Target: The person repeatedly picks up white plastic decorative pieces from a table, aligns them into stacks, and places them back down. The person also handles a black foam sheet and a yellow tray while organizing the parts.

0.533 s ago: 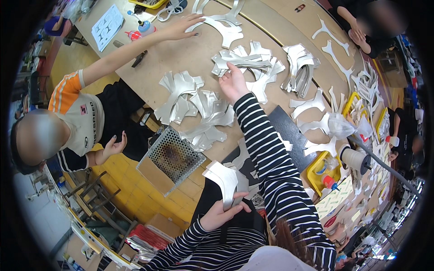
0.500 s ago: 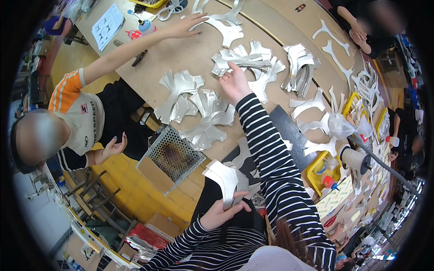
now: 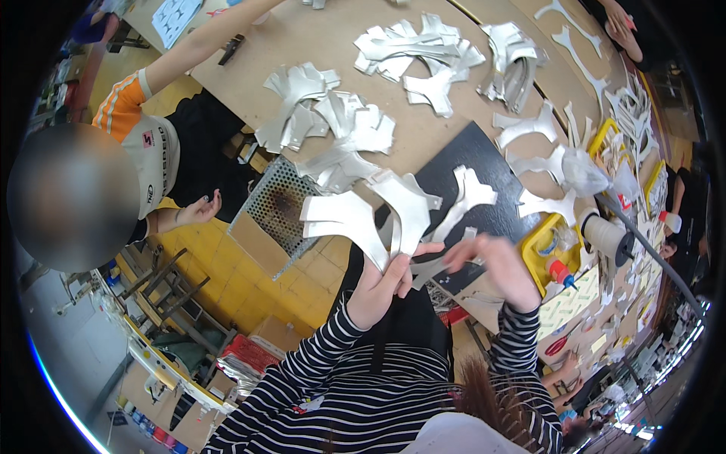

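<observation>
The left hand grips a few silver Y-shaped sheet pieces; the right hand is open near them. Many similar piles lie far on the desk, so much work seems left.

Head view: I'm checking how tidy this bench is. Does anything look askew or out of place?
The perforated metal tray hangs tilted off the table edge, over the yellow floor. The silver cut-out pieces lie in loose, overlapping heaps. The left hand holds two more; the right hand is beside it.

white printed sheet | table's far-left corner | red package | floor, lower centre
</observation>
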